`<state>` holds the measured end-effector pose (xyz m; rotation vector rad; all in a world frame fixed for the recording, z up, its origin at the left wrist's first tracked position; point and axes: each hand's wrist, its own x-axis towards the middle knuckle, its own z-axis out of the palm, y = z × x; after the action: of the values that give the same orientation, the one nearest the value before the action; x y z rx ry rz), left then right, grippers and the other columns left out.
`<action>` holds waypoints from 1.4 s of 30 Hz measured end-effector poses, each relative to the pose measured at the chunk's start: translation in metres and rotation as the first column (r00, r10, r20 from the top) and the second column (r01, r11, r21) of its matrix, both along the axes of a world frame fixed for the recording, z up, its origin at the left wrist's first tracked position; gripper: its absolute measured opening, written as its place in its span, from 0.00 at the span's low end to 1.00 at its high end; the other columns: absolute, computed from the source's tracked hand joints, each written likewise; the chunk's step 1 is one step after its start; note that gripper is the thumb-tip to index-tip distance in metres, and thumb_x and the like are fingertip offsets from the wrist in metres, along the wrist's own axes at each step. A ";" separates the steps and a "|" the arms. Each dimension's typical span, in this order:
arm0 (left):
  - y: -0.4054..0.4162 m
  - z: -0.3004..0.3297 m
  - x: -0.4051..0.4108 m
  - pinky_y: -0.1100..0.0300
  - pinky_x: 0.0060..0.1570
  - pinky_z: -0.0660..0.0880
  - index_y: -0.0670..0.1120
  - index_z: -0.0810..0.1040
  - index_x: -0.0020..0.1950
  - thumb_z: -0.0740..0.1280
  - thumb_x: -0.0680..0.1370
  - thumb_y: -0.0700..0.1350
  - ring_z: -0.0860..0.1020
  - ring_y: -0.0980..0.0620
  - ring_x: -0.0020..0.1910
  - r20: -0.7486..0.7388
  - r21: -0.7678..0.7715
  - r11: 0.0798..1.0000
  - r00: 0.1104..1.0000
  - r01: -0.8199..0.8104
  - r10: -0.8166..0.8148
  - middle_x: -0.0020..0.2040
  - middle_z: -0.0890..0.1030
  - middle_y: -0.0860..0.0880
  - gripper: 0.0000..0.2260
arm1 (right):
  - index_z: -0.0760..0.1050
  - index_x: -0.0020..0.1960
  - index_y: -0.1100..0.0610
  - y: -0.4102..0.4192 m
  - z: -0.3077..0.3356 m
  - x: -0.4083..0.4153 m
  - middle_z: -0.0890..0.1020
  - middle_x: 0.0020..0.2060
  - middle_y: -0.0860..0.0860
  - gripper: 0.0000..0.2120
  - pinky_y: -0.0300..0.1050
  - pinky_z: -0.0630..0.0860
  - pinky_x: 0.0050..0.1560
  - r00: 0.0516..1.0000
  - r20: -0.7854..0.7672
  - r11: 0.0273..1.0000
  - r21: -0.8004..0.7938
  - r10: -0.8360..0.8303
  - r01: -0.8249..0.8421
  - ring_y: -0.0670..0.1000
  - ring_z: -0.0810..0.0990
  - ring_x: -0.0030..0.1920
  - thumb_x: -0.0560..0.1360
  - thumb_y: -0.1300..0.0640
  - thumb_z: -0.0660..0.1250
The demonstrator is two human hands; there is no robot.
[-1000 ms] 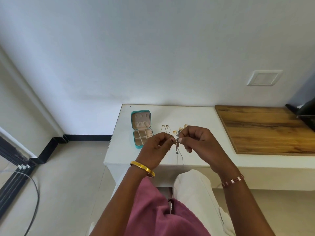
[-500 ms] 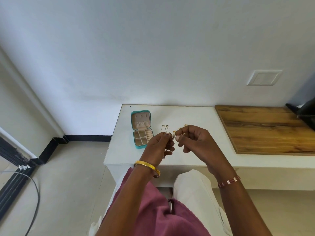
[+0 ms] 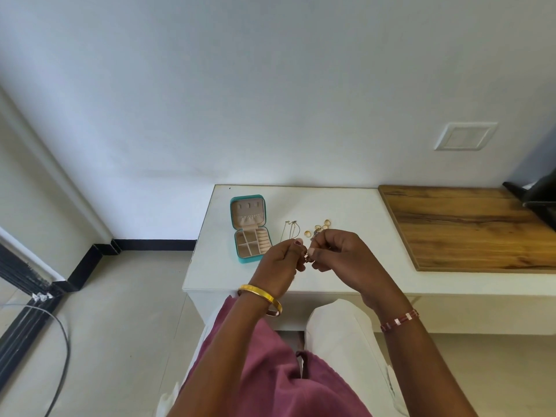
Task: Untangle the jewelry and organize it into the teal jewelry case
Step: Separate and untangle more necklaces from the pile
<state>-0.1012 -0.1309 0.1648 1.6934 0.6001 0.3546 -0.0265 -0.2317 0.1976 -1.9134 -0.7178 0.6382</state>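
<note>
Two hands (image 3: 313, 260) on one tangle (image 3: 307, 258); five rings (image 3: 319, 228).

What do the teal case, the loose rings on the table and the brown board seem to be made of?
Teal jewelry case: probably faux leather outside, with a smooth, slightly glossy shell; the beige lining looks like soft, matte fabric.
Loose rings: seemingly gold-coloured metal, shiny; too small to tell more.
Brown board: wood or wood-look laminate, with visible grain streaks.

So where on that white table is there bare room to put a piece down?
Bare room: the strip of table left of the teal case, the patch between the rings and the wooden board, and the back edge by the wall. It is crowded between case and rings, where chains lie and both hands work.
</note>
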 end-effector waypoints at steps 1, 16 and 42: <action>0.000 0.000 0.000 0.62 0.42 0.72 0.51 0.72 0.38 0.52 0.81 0.45 0.74 0.55 0.37 -0.003 -0.046 0.999 1.000 0.006 -0.006 0.35 0.75 0.51 0.15 | 0.75 0.39 0.60 0.000 0.000 0.000 0.80 0.37 0.55 0.06 0.47 0.76 0.48 1.000 -0.007 0.999 -0.018 0.027 -0.028 0.48 0.78 0.37 0.74 0.63 0.63; 0.002 -0.010 -0.004 0.61 0.41 0.72 0.47 0.76 0.37 0.62 0.77 0.45 0.75 0.61 0.30 0.010 -0.288 0.955 0.997 0.070 -0.070 0.32 0.76 0.51 0.10 | 0.68 0.38 0.56 0.000 -0.001 -0.002 0.76 0.32 0.52 0.05 0.44 0.70 0.37 0.808 0.559 0.956 -0.292 0.185 -0.017 0.51 0.74 0.35 0.71 0.59 0.64; 0.013 -0.011 -0.006 0.75 0.38 0.74 0.42 0.81 0.47 0.66 0.74 0.35 0.77 0.66 0.32 0.032 0.210 0.973 0.994 0.095 -0.104 0.36 0.79 0.54 0.06 | 0.78 0.39 0.59 -0.009 -0.001 0.013 0.76 0.30 0.50 0.06 0.33 0.70 0.35 0.999 0.047 1.000 0.023 -0.018 0.017 0.43 0.72 0.31 0.74 0.63 0.64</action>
<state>-0.1074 -0.1180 0.1540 1.9046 0.4568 0.3918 -0.0137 -0.2402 0.1969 -1.9181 -0.7341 0.5731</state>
